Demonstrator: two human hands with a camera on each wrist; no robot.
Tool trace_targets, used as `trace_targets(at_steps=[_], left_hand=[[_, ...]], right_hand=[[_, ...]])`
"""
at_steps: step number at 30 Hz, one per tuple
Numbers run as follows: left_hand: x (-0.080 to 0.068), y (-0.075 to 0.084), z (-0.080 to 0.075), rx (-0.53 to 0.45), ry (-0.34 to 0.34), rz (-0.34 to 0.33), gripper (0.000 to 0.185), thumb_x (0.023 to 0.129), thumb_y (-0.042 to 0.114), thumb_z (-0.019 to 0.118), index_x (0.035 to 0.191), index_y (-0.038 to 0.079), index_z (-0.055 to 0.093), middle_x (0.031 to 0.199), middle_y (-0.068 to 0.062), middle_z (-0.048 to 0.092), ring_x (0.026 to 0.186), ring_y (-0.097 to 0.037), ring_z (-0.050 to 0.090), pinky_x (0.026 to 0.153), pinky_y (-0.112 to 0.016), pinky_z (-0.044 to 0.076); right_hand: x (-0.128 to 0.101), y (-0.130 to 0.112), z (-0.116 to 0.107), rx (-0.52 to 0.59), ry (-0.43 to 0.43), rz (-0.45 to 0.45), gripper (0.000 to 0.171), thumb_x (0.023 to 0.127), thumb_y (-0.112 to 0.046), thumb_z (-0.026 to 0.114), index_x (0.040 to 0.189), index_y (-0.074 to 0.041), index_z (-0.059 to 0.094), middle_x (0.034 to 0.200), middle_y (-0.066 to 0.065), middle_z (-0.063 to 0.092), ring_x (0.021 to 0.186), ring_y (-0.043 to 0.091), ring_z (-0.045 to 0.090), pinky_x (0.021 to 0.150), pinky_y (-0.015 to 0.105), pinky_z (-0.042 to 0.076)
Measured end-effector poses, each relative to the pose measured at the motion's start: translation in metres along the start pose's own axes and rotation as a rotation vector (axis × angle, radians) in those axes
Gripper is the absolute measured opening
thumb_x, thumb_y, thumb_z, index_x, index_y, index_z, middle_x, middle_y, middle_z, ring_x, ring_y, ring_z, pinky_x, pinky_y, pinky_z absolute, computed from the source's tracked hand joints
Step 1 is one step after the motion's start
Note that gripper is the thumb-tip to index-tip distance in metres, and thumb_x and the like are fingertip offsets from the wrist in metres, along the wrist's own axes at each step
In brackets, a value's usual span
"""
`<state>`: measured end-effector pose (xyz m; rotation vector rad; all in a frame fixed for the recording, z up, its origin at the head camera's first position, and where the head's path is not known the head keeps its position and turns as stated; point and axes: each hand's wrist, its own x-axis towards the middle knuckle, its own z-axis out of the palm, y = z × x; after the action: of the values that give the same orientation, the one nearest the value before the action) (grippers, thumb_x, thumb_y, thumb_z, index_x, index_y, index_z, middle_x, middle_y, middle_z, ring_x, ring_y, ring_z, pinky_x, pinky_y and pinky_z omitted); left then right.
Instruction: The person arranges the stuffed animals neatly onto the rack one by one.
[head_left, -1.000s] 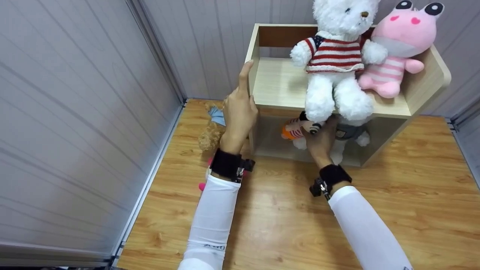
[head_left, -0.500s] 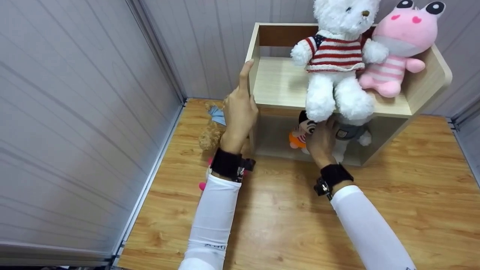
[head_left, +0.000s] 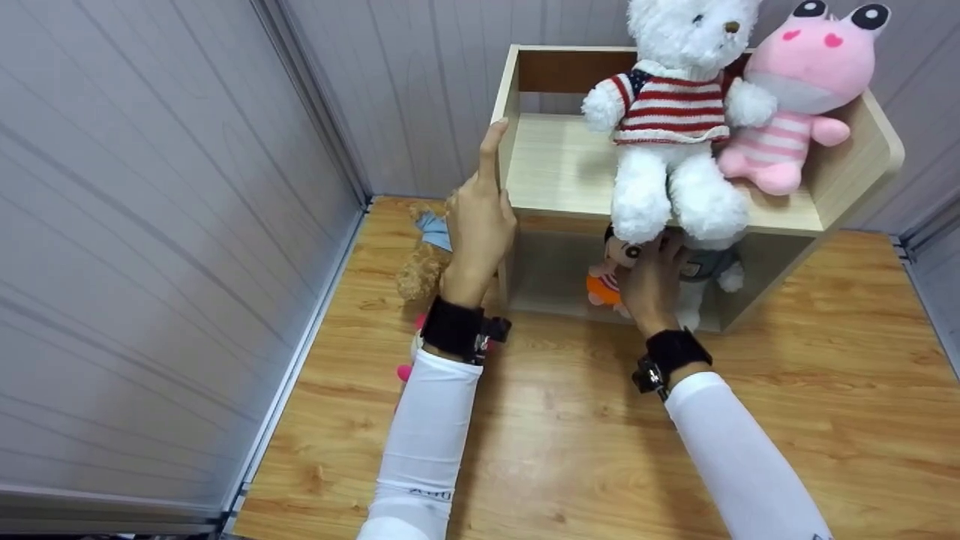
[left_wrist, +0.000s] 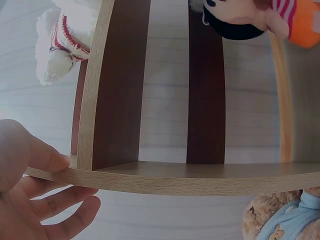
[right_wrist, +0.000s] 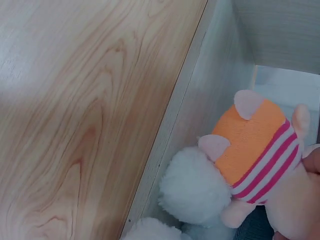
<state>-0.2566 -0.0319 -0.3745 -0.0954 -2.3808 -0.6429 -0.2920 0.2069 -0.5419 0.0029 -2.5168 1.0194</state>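
My left hand (head_left: 481, 225) holds the left side panel of the wooden shelf (head_left: 555, 161). In the left wrist view, its thumb and fingers lie on opposite sides of the panel edge (left_wrist: 165, 182). Inside the lower compartment, my right hand (head_left: 651, 281) grips a plush doll (right_wrist: 262, 145) with black hair, a pink-striped top and orange bottoms. In the right wrist view, only bits of the fingers show, by the doll's neck. Right beside the doll sits a white plush toy in grey clothes (head_left: 705, 264), partly hidden by my hand and by the bear's legs above.
On the upper shelf sit a white teddy bear (head_left: 671, 105) in a striped sweater and a pink frog plush (head_left: 810, 71). A brown teddy bear (head_left: 421, 271) in blue lies on the floor left of the shelf. Something pink (head_left: 405, 372) shows beneath my left forearm.
My right hand has shifted slightly right with the doll, whose body now hangs more upright close to the grey-clothed toy. The left hand stays on the panel.
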Motion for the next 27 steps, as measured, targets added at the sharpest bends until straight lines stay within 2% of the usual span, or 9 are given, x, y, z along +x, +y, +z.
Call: trace_targets(at_steps=[4,8,13,17,19,24,27], left_hand=[[0.000,0.000,-0.001,-0.009,-0.002,-0.005,0.084,0.090,-0.009,0.057,0.157,0.033,0.029,0.066,0.003,0.042,0.056,-0.014,0.042,0.053,-0.029,0.038],[-0.001,0.000,0.000,-0.013,-0.003,-0.008,0.085,0.090,-0.009,0.058,0.157,0.034,0.029,0.066,0.003,0.042,0.056,-0.014,0.042,0.053,-0.029,0.037],[-0.001,0.001,0.000,-0.010,-0.009,-0.012,0.084,0.091,-0.009,0.058,0.157,0.034,0.029,0.067,0.003,0.043,0.057,-0.015,0.043,0.054,-0.028,0.039],[0.000,0.001,0.000,0.001,-0.011,-0.010,0.084,0.091,-0.008,0.059,0.158,0.034,0.028,0.067,0.001,0.046,0.058,-0.015,0.045,0.054,-0.029,0.041],[0.000,0.001,-0.001,0.007,-0.009,-0.011,0.084,0.091,-0.007,0.060,0.157,0.034,0.028,0.067,0.000,0.047,0.059,-0.015,0.046,0.054,-0.030,0.042],[0.000,0.001,-0.001,0.011,-0.017,-0.025,0.083,0.092,-0.007,0.059,0.157,0.035,0.028,0.068,0.000,0.049,0.060,-0.016,0.047,0.055,-0.031,0.044],[0.000,0.001,-0.001,0.012,-0.029,-0.037,0.084,0.092,-0.007,0.058,0.157,0.036,0.027,0.069,0.000,0.048,0.060,-0.016,0.047,0.055,-0.030,0.044]], right_hand=[[-0.002,-0.002,0.002,-0.030,-0.052,-0.020,0.100,0.084,-0.021,0.082,0.161,-0.001,0.021,0.159,0.042,0.011,0.140,0.063,0.023,0.114,0.068,0.033],[-0.003,-0.004,0.007,-0.091,-0.088,-0.022,0.103,0.085,-0.028,0.082,0.160,0.003,0.018,0.158,0.044,0.009,0.138,0.064,0.025,0.113,0.067,0.034],[-0.005,-0.003,0.011,-0.036,-0.137,0.032,0.109,0.087,-0.027,0.080,0.163,-0.001,0.008,0.162,0.040,-0.003,0.146,0.064,0.013,0.117,0.066,0.031],[-0.005,-0.002,0.012,0.004,-0.190,0.086,0.111,0.088,-0.027,0.078,0.164,-0.005,0.001,0.163,0.037,-0.011,0.150,0.059,0.006,0.116,0.061,0.036],[-0.004,-0.002,0.011,0.026,-0.219,0.112,0.110,0.089,-0.027,0.076,0.165,-0.007,-0.001,0.164,0.036,-0.015,0.151,0.057,0.003,0.118,0.059,0.034],[-0.002,-0.001,0.011,0.051,-0.254,0.141,0.109,0.091,-0.029,0.073,0.165,-0.010,-0.004,0.164,0.034,-0.018,0.151,0.058,0.002,0.120,0.060,0.029],[-0.002,0.000,0.011,0.055,-0.264,0.152,0.108,0.091,-0.032,0.073,0.165,-0.012,-0.004,0.164,0.033,-0.020,0.151,0.058,0.001,0.116,0.062,0.036]])
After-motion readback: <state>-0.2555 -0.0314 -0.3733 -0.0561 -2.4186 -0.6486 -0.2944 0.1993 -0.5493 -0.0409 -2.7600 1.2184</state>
